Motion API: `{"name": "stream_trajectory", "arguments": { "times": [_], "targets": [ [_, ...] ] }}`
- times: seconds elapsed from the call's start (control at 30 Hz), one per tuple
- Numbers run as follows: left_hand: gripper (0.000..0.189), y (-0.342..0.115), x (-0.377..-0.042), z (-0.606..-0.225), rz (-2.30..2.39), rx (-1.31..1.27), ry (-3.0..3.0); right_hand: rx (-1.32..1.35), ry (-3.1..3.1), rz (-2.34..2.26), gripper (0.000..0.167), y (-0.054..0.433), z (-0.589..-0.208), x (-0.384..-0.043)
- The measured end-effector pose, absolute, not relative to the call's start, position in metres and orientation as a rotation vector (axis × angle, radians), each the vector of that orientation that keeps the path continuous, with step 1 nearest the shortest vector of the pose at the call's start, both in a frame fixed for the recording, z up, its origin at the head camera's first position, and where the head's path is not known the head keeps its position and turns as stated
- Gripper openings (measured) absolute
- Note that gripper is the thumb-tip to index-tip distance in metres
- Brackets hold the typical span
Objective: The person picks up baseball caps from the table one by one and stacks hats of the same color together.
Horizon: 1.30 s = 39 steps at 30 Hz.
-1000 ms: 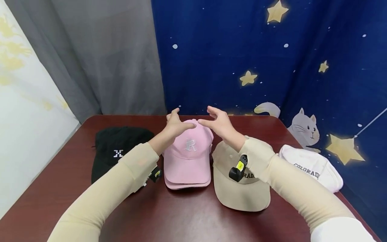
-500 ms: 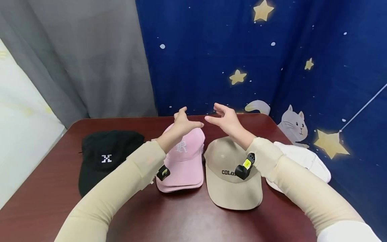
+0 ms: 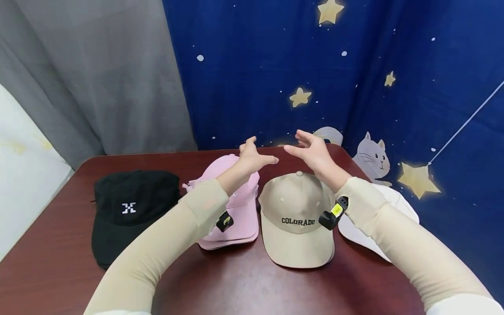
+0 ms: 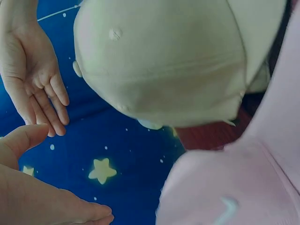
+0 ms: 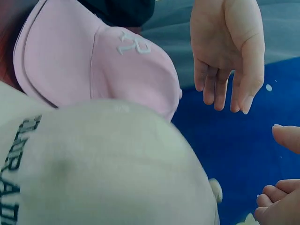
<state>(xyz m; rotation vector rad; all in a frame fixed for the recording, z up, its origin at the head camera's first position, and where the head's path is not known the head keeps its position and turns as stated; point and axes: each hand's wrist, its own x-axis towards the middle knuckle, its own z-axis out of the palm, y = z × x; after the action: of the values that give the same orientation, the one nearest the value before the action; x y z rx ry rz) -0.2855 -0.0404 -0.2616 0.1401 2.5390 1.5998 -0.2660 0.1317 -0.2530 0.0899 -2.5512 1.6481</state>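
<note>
My left hand (image 3: 251, 161) is held up behind the pink cap (image 3: 236, 221), its thumb pointing right and its fingers apart. Facing it, my right hand (image 3: 318, 156) hovers above the back of the beige baseball cap (image 3: 298, 249) lettered COLORADO. Nothing is held in either hand, and a gap lies between the two thumbs. In the left wrist view the beige cap (image 4: 164, 56) shows beside both hands, apart from them. The right wrist view has the pink cap (image 5: 131, 70) past the beige crown (image 5: 112, 164). My left forearm partly covers the pink cap, which looks stacked on another.
A black cap (image 3: 134, 192) with a white emblem lies at the left of the dark red table (image 3: 220, 288). At the right, a white cap (image 3: 364, 232) is partly behind my right sleeve. Grey and blue star-patterned curtains (image 3: 252, 65) hang behind the table.
Both hands have moved right, from over the pink cap toward the beige one, and stay spread. The head view has turned right. The caps appear to lie where they were.
</note>
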Motion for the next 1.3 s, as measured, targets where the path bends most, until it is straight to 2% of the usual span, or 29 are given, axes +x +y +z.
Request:
{"name": "stream_trajectory", "arguments": {
  "times": [0.67, 1.3],
  "targets": [
    [0.093, 0.022, -0.273, -0.256, 1.57, 0.27, 2.444, -0.023, -2.446, 1.714, 0.07, 0.181, -0.261, -0.247],
    [0.088, 0.088, -0.247, -0.267, 1.489, 0.317, 2.443, -0.191, -2.425, 1.695, 0.076, 0.228, -0.273, -0.212]
  ]
}}
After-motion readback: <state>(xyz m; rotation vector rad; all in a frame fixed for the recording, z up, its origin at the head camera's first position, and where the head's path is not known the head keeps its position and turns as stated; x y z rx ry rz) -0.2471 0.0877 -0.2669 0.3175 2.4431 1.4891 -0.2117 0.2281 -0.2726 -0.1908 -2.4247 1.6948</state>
